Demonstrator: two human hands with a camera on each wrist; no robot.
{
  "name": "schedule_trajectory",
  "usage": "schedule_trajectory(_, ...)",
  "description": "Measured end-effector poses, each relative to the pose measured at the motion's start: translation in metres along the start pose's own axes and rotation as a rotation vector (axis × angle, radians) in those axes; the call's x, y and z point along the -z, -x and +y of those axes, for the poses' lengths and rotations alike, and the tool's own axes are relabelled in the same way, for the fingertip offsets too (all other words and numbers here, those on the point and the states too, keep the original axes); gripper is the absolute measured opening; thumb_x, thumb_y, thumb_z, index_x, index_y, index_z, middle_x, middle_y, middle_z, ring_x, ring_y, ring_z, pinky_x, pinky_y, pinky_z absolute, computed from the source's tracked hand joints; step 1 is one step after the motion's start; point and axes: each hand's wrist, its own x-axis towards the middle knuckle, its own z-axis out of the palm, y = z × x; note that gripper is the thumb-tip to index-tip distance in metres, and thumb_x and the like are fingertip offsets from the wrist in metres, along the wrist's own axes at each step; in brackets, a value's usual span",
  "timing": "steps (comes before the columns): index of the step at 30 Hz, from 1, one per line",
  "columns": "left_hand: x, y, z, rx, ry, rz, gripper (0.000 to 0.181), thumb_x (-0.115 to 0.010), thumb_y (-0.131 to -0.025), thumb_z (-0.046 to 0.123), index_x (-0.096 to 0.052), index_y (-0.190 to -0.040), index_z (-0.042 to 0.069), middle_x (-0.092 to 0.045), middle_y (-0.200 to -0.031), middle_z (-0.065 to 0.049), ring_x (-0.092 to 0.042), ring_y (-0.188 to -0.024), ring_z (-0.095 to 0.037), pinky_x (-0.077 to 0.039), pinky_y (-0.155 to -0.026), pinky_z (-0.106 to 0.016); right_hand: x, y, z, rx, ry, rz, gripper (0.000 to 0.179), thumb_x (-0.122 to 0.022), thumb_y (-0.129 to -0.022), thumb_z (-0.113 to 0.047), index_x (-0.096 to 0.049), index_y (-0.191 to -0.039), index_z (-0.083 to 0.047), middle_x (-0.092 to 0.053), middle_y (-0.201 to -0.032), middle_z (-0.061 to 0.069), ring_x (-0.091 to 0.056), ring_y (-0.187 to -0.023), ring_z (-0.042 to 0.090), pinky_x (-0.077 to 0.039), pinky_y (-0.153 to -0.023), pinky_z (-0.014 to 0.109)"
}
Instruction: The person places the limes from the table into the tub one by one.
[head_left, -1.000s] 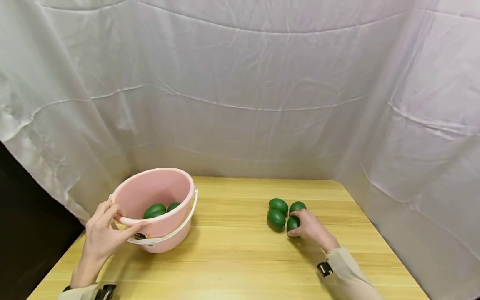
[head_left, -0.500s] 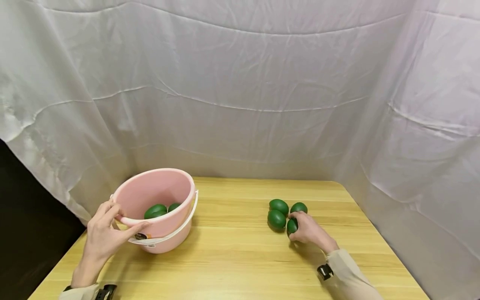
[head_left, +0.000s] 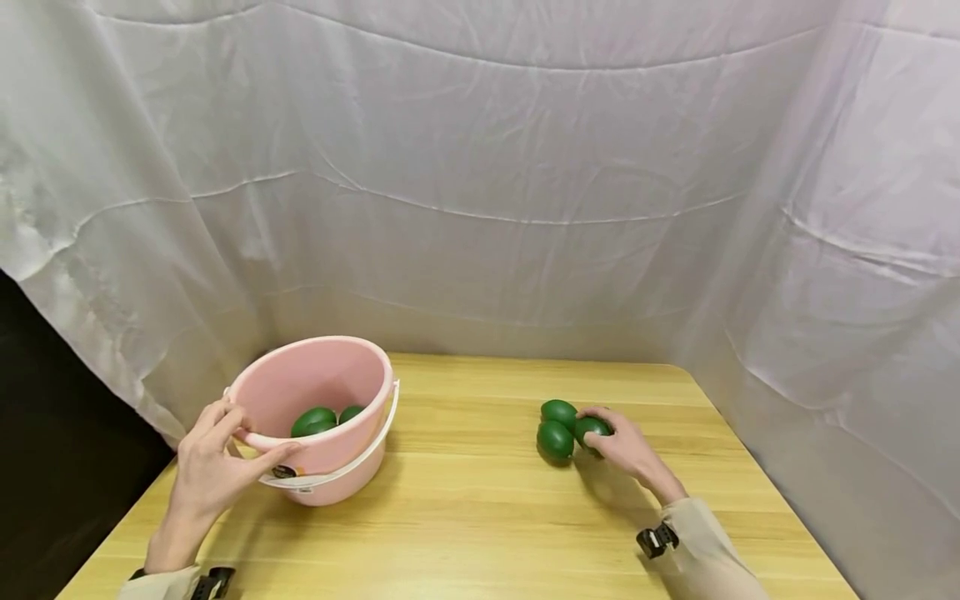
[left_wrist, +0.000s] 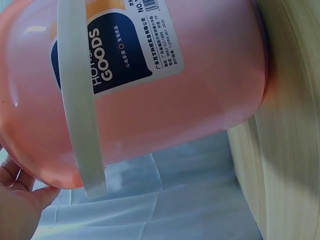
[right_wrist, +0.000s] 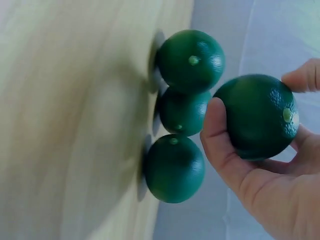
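On the left of the head view stands a pink bucket [head_left: 296, 379], a white handle [left_wrist: 80, 105] hanging across its labelled side. My left hand [head_left: 206, 467] pinches its near left rim, thumb outside. Inside the bucket lie green limes [head_left: 313, 421]; the wall hides how many. Over at the right, my right hand [head_left: 630, 450] holds a lime [right_wrist: 255, 117] between thumb and fingers, raised off the table in the right wrist view. Three limes [right_wrist: 175, 167] sit close together on the wood beside it. One of these is hidden behind the right hand in the head view.
A light wooden table [head_left: 465, 517] bears everything. Grey-white cloth [head_left: 480, 275] hangs behind it and along both sides. At the far left is a black area [head_left: 60, 442]. Each wrist wears a black strap [head_left: 657, 540].
My right hand has taken the nearest right-hand lime of the group and raised it off the table. My left hand has kept its hold on the bucket's rim.
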Motion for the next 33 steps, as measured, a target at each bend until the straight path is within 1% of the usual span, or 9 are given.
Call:
schedule_trajectory(5, 0.001, 0.0, 0.0, 0.0, 0.002, -0.003, 0.055, -0.097, -0.044, 0.022, -0.05, -0.07, 0.008, -0.048, -0.082, -0.005, -0.051, -0.105, -0.025, -0.03, -0.084, -0.004, 0.004, -0.003, -0.002, 0.022, -0.086, 0.016, 0.038, -0.054, -0.091, -0.011, -0.059, -0.129, -0.012, -0.055, -0.131, 0.02, -0.057, -0.093, 0.026, -0.055, -0.075, 0.042)
schedule_trajectory(10, 0.0, 0.001, -0.001, 0.007, 0.001, -0.009, 0.056, -0.097, -0.045, 0.024, -0.05, -0.071, 0.008, -0.047, -0.082, -0.006, -0.049, -0.105, -0.014, -0.03, -0.084, -0.005, 0.005, -0.006, -0.005, 0.025, -0.107, 0.065, 0.034, -0.052, -0.094, -0.014, -0.058, -0.128, -0.015, -0.055, -0.133, 0.015, -0.056, -0.103, 0.029, -0.052, -0.079, 0.037)
schedule_trajectory(13, -0.002, 0.0, -0.001, -0.013, 0.001, 0.007, 0.057, -0.097, -0.046, 0.029, -0.05, -0.071, 0.008, -0.048, -0.082, -0.005, -0.049, -0.102, -0.012, -0.03, -0.083, -0.005, 0.003, -0.007, -0.008, 0.007, -0.171, 0.08, 0.032, -0.053, -0.094, -0.014, -0.057, -0.126, -0.014, -0.055, -0.13, 0.018, -0.059, -0.099, 0.029, -0.057, -0.078, 0.045)
schedule_trajectory(16, -0.004, -0.001, -0.001, -0.025, 0.011, 0.016, 0.057, -0.097, -0.047, 0.033, -0.051, -0.071, 0.008, -0.049, -0.082, -0.004, -0.051, -0.102, -0.018, -0.031, -0.088, -0.004, 0.001, -0.009, -0.013, -0.01, -0.234, 0.086, 0.031, -0.057, -0.094, -0.015, -0.057, -0.124, -0.012, -0.054, -0.127, 0.021, -0.062, -0.092, 0.03, -0.058, -0.075, 0.052)
schedule_trajectory(22, -0.004, -0.002, 0.001, -0.014, 0.016, 0.006, 0.057, -0.097, -0.045, 0.028, -0.051, -0.071, 0.008, -0.049, -0.083, -0.005, -0.051, -0.103, -0.025, -0.03, -0.089, -0.003, -0.007, -0.017, -0.022, -0.01, -0.213, 0.139, 0.044, -0.067, -0.093, -0.027, -0.051, -0.131, -0.014, -0.054, -0.123, 0.021, -0.063, -0.086, 0.031, -0.058, -0.065, 0.038)
schedule_trajectory(24, -0.004, -0.001, 0.001, -0.012, 0.015, 0.007, 0.057, -0.097, -0.044, 0.028, -0.051, -0.071, 0.008, -0.049, -0.083, -0.006, -0.052, -0.102, -0.027, -0.029, -0.088, -0.003, -0.01, -0.019, -0.026, -0.017, -0.209, 0.157, 0.053, -0.069, -0.091, -0.033, -0.046, -0.135, -0.016, -0.053, -0.124, 0.021, -0.064, -0.081, 0.03, -0.057, -0.064, 0.037)
schedule_trajectory(27, -0.004, 0.0, 0.001, -0.01, 0.012, 0.01, 0.058, -0.097, -0.043, 0.029, -0.051, -0.071, 0.008, -0.05, -0.084, -0.007, -0.052, -0.102, -0.034, -0.029, -0.089, -0.003, -0.014, -0.023, -0.033, -0.036, -0.225, 0.176, 0.063, -0.072, -0.088, -0.038, -0.04, -0.137, -0.016, -0.051, -0.124, 0.02, -0.064, -0.069, 0.028, -0.056, -0.065, 0.041)
schedule_trajectory(30, -0.003, 0.0, 0.001, -0.004, 0.005, 0.003, 0.058, -0.097, -0.043, 0.028, -0.051, -0.071, 0.008, -0.05, -0.085, -0.008, -0.052, -0.102, -0.037, -0.029, -0.088, -0.003, -0.018, -0.028, -0.041, -0.04, -0.286, 0.199, 0.066, -0.075, -0.086, -0.037, -0.04, -0.135, -0.011, -0.052, -0.121, 0.019, -0.065, -0.071, 0.026, -0.058, -0.07, 0.046)
schedule_trajectory(33, -0.003, -0.001, 0.001, -0.002, 0.009, -0.002, 0.057, -0.097, -0.044, 0.027, -0.051, -0.071, 0.008, -0.05, -0.085, -0.008, -0.052, -0.103, -0.036, -0.029, -0.089, -0.003, -0.022, -0.034, -0.049, -0.032, -0.367, 0.22, 0.062, -0.077, -0.084, -0.034, -0.046, -0.132, -0.011, -0.052, -0.12, 0.019, -0.066, -0.082, 0.031, -0.059, -0.076, 0.049)
